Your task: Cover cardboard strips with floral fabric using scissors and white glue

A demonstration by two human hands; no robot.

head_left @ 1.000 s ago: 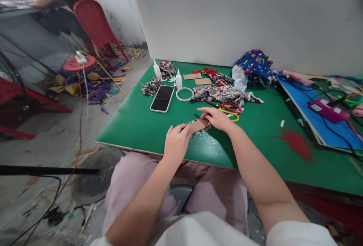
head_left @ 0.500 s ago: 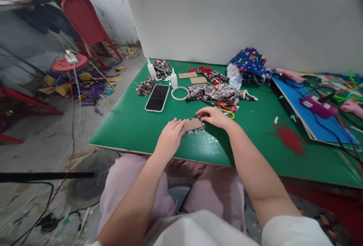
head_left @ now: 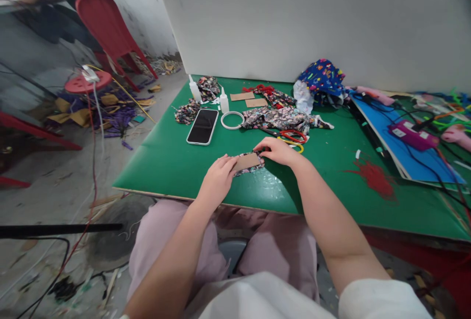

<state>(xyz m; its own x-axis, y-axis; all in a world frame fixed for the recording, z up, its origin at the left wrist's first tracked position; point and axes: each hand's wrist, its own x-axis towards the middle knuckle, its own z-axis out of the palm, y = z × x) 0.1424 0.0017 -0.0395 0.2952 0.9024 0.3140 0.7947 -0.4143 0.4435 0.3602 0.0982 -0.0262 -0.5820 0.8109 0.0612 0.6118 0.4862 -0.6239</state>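
Brown card [head_left: 247, 162], one, on one cloth [head_left: 251, 170]; left hand [head_left: 218, 176] atop, grip unclear; right hand [head_left: 276, 151] pinching cloth.

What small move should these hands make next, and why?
I'd suggest the right hand fold the floral fabric over the cardboard strip's right end: its fingertips are at the cloth there, the left hand rests at the opposite end, seemingly steadying it, and the strip's upper face is largely uncovered.

Brown card [head_left: 246, 162], floral cloth [head_left: 253, 169], green tabletop [head_left: 165, 172]
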